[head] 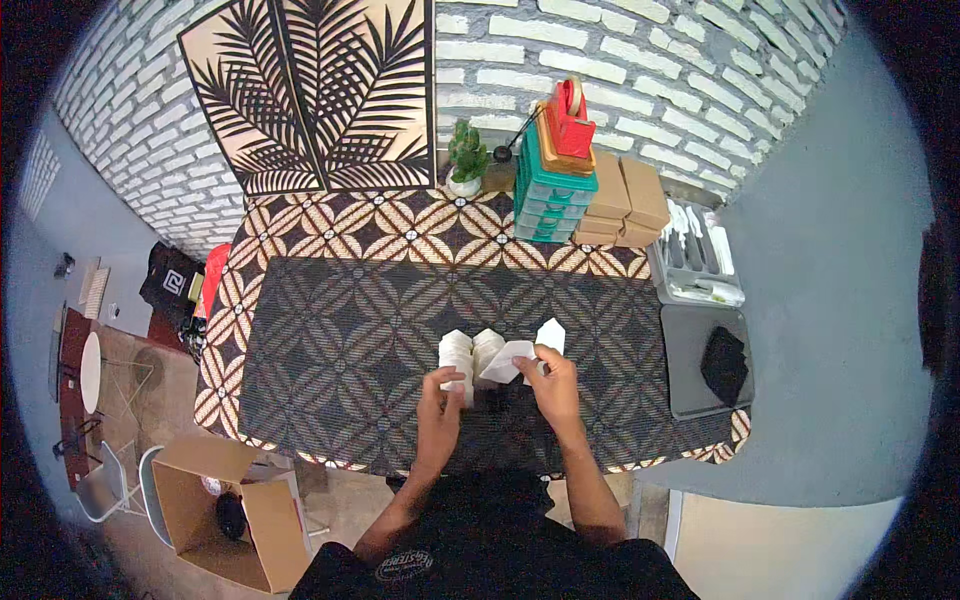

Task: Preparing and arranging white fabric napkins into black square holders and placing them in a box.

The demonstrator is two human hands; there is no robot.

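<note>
Two overlapping rows of small white pieces with pointed ends, apparently paper, lie on the dark mat: the left row (455, 349) and the middle row (488, 345). My right hand (555, 386) pinches a loose white pointed piece (504, 363) between thumb and fingers, tilted beside the middle row. Just beyond that hand lies another white piece (551, 333), partly covered by the fingers. My left hand (439, 409) is at the near part of the left row, thumb and fingers apart; whether it touches the row is hard to tell.
A dark mat (337, 360) covers much of the patterned tablecloth. Along the back stand a potted cactus (468, 159), teal drawers (551, 199) and brown boxes (641, 196). At right are a cutlery tray (701, 289) and a grey tray (686, 360). An open carton (274, 525) sits lower left.
</note>
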